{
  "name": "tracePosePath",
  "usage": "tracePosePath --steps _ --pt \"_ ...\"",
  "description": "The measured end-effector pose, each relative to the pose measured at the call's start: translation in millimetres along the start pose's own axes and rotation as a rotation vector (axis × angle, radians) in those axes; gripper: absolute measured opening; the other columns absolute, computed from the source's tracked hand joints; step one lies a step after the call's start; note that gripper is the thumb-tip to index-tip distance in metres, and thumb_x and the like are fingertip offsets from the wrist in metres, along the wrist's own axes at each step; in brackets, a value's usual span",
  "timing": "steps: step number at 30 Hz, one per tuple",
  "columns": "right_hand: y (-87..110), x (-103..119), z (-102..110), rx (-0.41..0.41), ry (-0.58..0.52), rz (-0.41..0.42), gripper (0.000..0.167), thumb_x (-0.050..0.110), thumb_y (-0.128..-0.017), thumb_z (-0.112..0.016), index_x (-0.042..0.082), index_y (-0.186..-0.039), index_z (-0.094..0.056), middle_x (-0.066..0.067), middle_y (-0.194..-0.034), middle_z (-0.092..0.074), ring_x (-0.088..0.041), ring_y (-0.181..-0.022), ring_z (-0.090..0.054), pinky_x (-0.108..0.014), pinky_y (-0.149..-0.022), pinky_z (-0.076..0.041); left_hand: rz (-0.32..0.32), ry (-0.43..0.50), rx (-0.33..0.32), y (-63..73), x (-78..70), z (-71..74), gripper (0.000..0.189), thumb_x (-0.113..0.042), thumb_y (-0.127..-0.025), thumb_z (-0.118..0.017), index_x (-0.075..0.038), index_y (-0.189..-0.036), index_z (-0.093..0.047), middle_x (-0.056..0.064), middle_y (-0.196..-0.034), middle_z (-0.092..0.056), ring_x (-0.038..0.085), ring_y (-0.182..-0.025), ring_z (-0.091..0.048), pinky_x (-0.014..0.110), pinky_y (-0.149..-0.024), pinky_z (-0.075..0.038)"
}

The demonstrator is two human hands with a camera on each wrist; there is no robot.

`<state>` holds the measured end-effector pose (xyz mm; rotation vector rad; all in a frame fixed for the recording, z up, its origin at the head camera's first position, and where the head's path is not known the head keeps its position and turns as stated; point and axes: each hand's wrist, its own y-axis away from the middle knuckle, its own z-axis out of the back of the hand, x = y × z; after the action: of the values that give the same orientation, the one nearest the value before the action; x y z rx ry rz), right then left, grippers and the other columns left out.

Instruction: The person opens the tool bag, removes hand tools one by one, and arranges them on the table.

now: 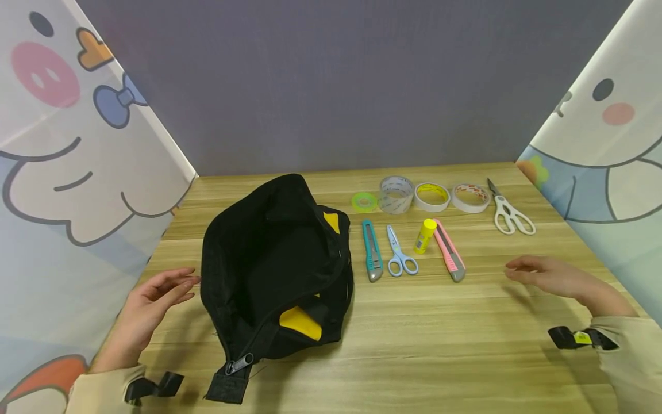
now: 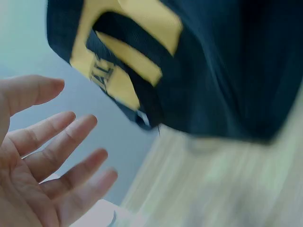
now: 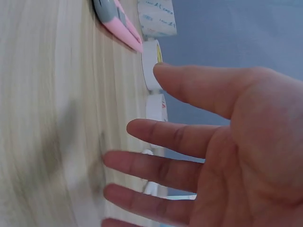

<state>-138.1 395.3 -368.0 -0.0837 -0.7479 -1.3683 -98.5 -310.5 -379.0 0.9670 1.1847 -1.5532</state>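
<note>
A black zip bag (image 1: 269, 270) with yellow patches stands on the wooden table, its mouth gaping toward me. Beside its left edge hovers my left hand (image 1: 150, 313), fingers loosely bent and holding nothing; the left wrist view shows the bag's yellow-marked side (image 2: 151, 47) just past the spread fingers. My right hand (image 1: 555, 279) hangs over the table at the right, relaxed, with nothing in it. Nearest to that hand are white-handled scissors (image 1: 509, 215) and a pink utility knife (image 1: 450, 251).
Left of the pink knife lie a yellow glue stick (image 1: 425, 236), blue scissors (image 1: 400, 256) and a teal utility knife (image 1: 372, 250). Behind them are green tape (image 1: 364, 201), clear tape (image 1: 396, 195) and two white tape rolls (image 1: 432, 197). A grey panel (image 1: 351, 86) closes off the back.
</note>
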Motion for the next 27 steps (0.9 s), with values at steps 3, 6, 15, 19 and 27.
tracePosePath --steps 3,6,15,19,27 --pt "1.8 0 0 -0.044 0.083 -0.009 0.064 0.036 -0.107 -0.045 -0.019 -0.138 -0.040 -0.045 -0.132 -0.044 -0.062 -0.114 -0.047 -0.062 -0.082 -0.051 0.064 -0.288 -0.011 -0.6 3.8 7.4 0.034 -0.008 -0.102 -0.058 -0.004 -0.136 -0.058 -0.015 -0.115 -0.066 -0.010 -0.102 -0.058 0.007 -0.081 -0.049" --pt "1.6 -3 -1 -0.085 0.124 -0.009 0.067 0.039 -0.107 -0.044 -0.019 -0.140 -0.037 -0.049 -0.136 -0.035 -0.067 -0.117 -0.039 -0.070 -0.085 -0.046 0.116 -0.499 -0.003 -2.3 7.5 13.3 0.046 -0.019 -0.102 -0.060 -0.001 -0.143 -0.049 0.001 -0.129 -0.061 -0.009 -0.112 -0.051 0.011 -0.086 -0.047" --pt "-15.5 -12 -5 -0.189 0.218 0.072 0.070 0.041 -0.103 -0.051 -0.010 -0.147 -0.033 -0.045 -0.148 -0.018 -0.071 -0.132 -0.005 -0.088 -0.095 -0.004 0.104 -0.731 0.034 -10.7 14.8 24.3 0.069 -0.027 -0.102 -0.058 0.008 -0.152 -0.026 0.041 -0.145 -0.031 0.063 -0.129 -0.028 0.077 -0.093 -0.030" --pt "-21.4 -14 -4 -0.251 0.300 0.085 0.069 0.043 -0.104 -0.047 -0.003 -0.152 -0.028 -0.039 -0.154 -0.014 -0.067 -0.136 -0.003 -0.088 -0.096 0.000 -0.010 -0.821 -0.007 -14.6 20.7 27.1 0.069 -0.027 -0.101 -0.059 0.009 -0.151 -0.028 0.043 -0.143 -0.031 0.064 -0.133 -0.020 0.077 -0.104 -0.020" --pt "-30.3 -18 1 -0.371 0.356 0.162 0.072 0.039 -0.106 -0.045 0.011 -0.161 -0.009 -0.032 -0.159 -0.006 -0.054 -0.143 0.010 -0.082 -0.103 0.012 -0.133 -1.061 -0.092 -32.4 22.2 38.2 0.072 -0.038 -0.100 -0.054 0.005 -0.152 -0.029 0.035 -0.149 -0.031 0.063 -0.138 -0.014 0.078 -0.106 -0.015"
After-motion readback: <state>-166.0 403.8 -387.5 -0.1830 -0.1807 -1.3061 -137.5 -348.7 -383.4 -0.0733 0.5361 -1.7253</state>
